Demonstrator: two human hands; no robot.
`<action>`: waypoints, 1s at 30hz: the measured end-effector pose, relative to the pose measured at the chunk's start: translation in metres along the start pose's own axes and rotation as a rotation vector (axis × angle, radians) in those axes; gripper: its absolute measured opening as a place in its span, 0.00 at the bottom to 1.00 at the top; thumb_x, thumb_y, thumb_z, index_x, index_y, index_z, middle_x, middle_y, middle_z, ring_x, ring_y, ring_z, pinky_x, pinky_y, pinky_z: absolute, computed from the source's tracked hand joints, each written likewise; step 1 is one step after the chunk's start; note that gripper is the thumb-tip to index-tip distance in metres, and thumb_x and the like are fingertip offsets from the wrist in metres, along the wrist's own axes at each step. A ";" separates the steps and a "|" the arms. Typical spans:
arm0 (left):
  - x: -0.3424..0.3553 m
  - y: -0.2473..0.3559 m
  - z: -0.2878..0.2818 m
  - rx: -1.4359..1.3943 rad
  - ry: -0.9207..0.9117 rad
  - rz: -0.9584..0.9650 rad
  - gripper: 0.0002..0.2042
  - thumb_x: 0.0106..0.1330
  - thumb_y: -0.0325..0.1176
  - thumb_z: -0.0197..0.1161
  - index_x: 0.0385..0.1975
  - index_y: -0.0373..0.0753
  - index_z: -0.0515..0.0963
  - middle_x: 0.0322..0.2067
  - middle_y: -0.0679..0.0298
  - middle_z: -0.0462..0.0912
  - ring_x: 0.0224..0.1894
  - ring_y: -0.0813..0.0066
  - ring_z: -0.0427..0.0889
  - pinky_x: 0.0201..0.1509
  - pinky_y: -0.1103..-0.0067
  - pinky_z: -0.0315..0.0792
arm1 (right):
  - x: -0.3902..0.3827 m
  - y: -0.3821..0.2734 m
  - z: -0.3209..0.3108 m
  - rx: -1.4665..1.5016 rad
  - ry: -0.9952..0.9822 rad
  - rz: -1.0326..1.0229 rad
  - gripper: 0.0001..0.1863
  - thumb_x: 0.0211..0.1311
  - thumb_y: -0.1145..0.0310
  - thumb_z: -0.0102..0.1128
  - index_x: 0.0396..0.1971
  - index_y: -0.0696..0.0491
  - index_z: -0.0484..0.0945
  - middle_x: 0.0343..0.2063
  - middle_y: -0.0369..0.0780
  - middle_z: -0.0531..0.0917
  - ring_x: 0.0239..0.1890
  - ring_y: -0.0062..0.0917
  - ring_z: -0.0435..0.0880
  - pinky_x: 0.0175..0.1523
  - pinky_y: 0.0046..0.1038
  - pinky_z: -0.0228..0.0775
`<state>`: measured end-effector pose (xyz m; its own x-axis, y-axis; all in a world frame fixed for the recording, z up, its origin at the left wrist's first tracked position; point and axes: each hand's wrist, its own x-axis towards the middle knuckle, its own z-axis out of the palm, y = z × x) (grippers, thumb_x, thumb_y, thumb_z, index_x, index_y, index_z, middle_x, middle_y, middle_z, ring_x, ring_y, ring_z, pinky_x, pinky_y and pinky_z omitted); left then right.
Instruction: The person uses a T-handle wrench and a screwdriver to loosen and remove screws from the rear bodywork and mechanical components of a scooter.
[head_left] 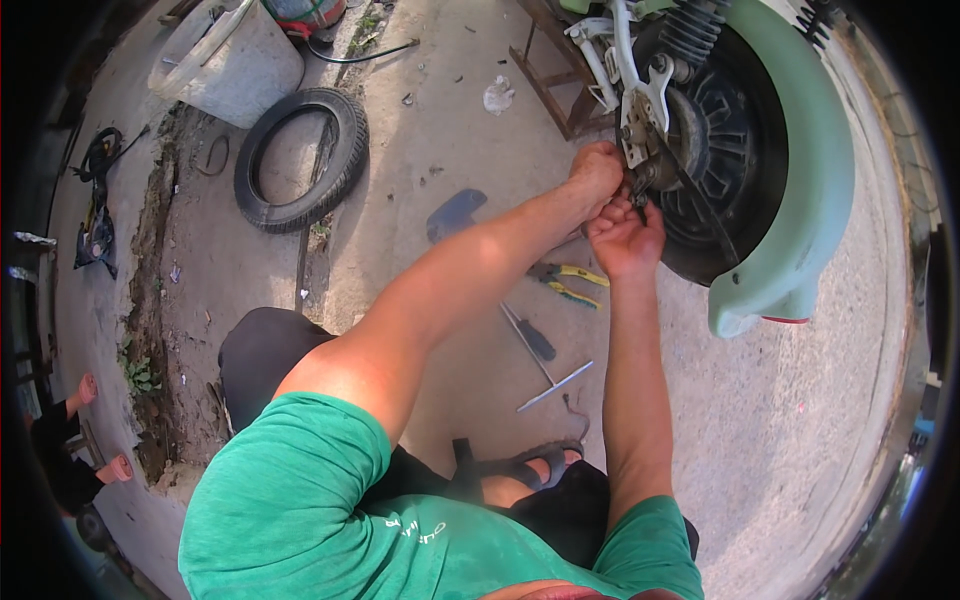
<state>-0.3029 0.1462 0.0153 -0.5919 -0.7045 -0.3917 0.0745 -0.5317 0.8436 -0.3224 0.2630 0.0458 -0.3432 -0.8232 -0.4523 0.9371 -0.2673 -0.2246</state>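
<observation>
Left hand: clenched into a fist and pressed against the axle fitting at the wheel hub; whether something is gripped inside the fist cannot be told.
Right hand: curled just below the left, fingers closed at the same fitting; a small dark object may be pinched between them, but it is too small to be identified.
Wheel: dark tyre and hub directly in front of both hands, partly covered by a pale green mudguard on the far side; a coil spring is seen above the hands.
Handling, judged: the fitting is taken to be stiff metal, small, possibly greasy and therefore slippery; a firm fingertip grip close to the axle is suggested. The wheel is judged heavy and rigid, best held at the tyre rim rather than at the mudguard.
Pliers: yellow-handled, lying on the concrete just below the right hand.
Screwdriver: dark-handled, further toward the body, beside a thin metal rod.
Loose tyre: flat on the ground, well to the left of the left forearm.
White container: beyond the loose tyre, far from both hands.
Sandalled foot: below the tools, between the forearms.
</observation>
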 end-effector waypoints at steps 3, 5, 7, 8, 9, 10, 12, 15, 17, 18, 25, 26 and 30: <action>-0.008 0.004 0.006 0.095 0.037 0.051 0.11 0.71 0.30 0.48 0.33 0.38 0.79 0.21 0.55 0.81 0.18 0.61 0.80 0.18 0.64 0.72 | 0.004 -0.003 -0.009 0.006 0.071 -0.062 0.21 0.71 0.50 0.43 0.44 0.50 0.79 0.31 0.29 0.77 0.31 0.19 0.71 0.41 0.30 0.63; -0.016 0.006 0.011 0.195 0.075 0.093 0.10 0.70 0.30 0.49 0.33 0.36 0.79 0.21 0.51 0.82 0.19 0.58 0.82 0.21 0.61 0.74 | 0.008 -0.008 -0.026 0.027 0.056 -0.068 0.23 0.71 0.49 0.43 0.49 0.49 0.79 0.36 0.31 0.82 0.34 0.20 0.74 0.47 0.34 0.68; -0.017 0.006 0.010 0.370 0.215 0.443 0.09 0.69 0.29 0.52 0.32 0.32 0.78 0.25 0.44 0.83 0.26 0.47 0.85 0.32 0.58 0.77 | 0.011 -0.011 -0.039 -0.008 -0.118 0.000 0.22 0.70 0.46 0.43 0.39 0.49 0.77 0.24 0.28 0.70 0.26 0.19 0.64 0.39 0.29 0.60; -0.016 0.005 0.006 0.371 0.224 0.441 0.09 0.69 0.29 0.52 0.32 0.32 0.78 0.25 0.44 0.83 0.26 0.47 0.85 0.32 0.58 0.77 | 0.009 -0.005 -0.031 -0.009 -0.116 0.010 0.22 0.70 0.46 0.43 0.39 0.49 0.77 0.24 0.28 0.70 0.26 0.19 0.64 0.39 0.29 0.60; -0.014 0.004 0.002 0.421 0.253 0.499 0.07 0.68 0.28 0.54 0.35 0.33 0.79 0.29 0.44 0.84 0.31 0.49 0.86 0.36 0.60 0.77 | 0.004 0.002 -0.015 -0.029 -0.003 -0.027 0.20 0.70 0.48 0.42 0.34 0.48 0.75 0.21 0.27 0.65 0.23 0.18 0.61 0.35 0.27 0.56; -0.013 0.004 -0.002 0.473 0.282 0.558 0.07 0.68 0.26 0.56 0.37 0.33 0.80 0.32 0.45 0.85 0.36 0.50 0.86 0.41 0.62 0.77 | 0.001 0.008 -0.006 -0.051 0.109 -0.064 0.19 0.70 0.50 0.42 0.29 0.48 0.73 0.19 0.26 0.60 0.21 0.17 0.58 0.31 0.24 0.52; -0.019 0.007 0.006 0.466 0.258 0.528 0.06 0.67 0.27 0.57 0.36 0.33 0.79 0.32 0.43 0.84 0.38 0.44 0.85 0.41 0.59 0.76 | 0.001 0.001 -0.009 -0.046 0.141 -0.081 0.19 0.70 0.50 0.41 0.29 0.48 0.73 0.18 0.26 0.60 0.21 0.17 0.58 0.31 0.24 0.52; -0.019 0.007 0.004 0.435 0.272 0.534 0.06 0.66 0.28 0.59 0.37 0.34 0.76 0.33 0.42 0.83 0.39 0.39 0.83 0.42 0.56 0.76 | 0.003 -0.002 -0.013 -0.059 0.153 -0.084 0.20 0.70 0.49 0.40 0.30 0.49 0.74 0.19 0.27 0.60 0.21 0.18 0.58 0.31 0.25 0.53; -0.015 0.006 -0.002 0.408 0.294 0.561 0.06 0.66 0.29 0.59 0.39 0.34 0.74 0.33 0.42 0.83 0.40 0.39 0.84 0.43 0.56 0.75 | 0.004 -0.002 -0.015 -0.074 0.146 -0.083 0.21 0.70 0.49 0.39 0.31 0.49 0.74 0.19 0.27 0.60 0.21 0.18 0.59 0.31 0.25 0.53; -0.014 0.006 -0.008 0.432 0.206 0.555 0.07 0.66 0.29 0.60 0.40 0.34 0.73 0.33 0.43 0.83 0.39 0.39 0.83 0.42 0.56 0.75 | 0.003 -0.003 -0.016 -0.074 0.138 -0.074 0.21 0.71 0.49 0.39 0.32 0.50 0.75 0.20 0.27 0.61 0.22 0.18 0.59 0.31 0.25 0.53; -0.022 0.012 -0.028 0.668 -0.207 0.601 0.05 0.68 0.28 0.60 0.39 0.34 0.76 0.30 0.53 0.85 0.30 0.61 0.87 0.36 0.68 0.79 | 0.003 -0.006 -0.015 -0.113 0.145 -0.073 0.23 0.71 0.47 0.41 0.35 0.50 0.77 0.22 0.28 0.65 0.25 0.19 0.61 0.33 0.26 0.53; -0.021 0.010 -0.034 0.671 -0.191 0.602 0.05 0.68 0.28 0.60 0.39 0.34 0.76 0.30 0.53 0.85 0.30 0.61 0.87 0.36 0.68 0.79 | 0.004 -0.002 -0.013 -0.117 0.140 -0.059 0.23 0.71 0.47 0.41 0.35 0.50 0.77 0.22 0.28 0.65 0.25 0.19 0.61 0.33 0.26 0.53; -0.017 0.007 -0.046 0.514 -0.327 0.318 0.06 0.70 0.30 0.62 0.37 0.34 0.81 0.32 0.63 0.87 0.33 0.76 0.88 0.40 0.76 0.81 | 0.005 0.002 -0.017 -0.169 0.161 -0.097 0.28 0.71 0.42 0.42 0.35 0.52 0.80 0.24 0.30 0.70 0.26 0.20 0.64 0.33 0.26 0.56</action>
<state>-0.2555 0.1333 0.0113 -0.8219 -0.5687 -0.0330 -0.0576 0.0253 0.9980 -0.3235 0.2664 0.0283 -0.4492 -0.7039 -0.5502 0.8799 -0.2420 -0.4089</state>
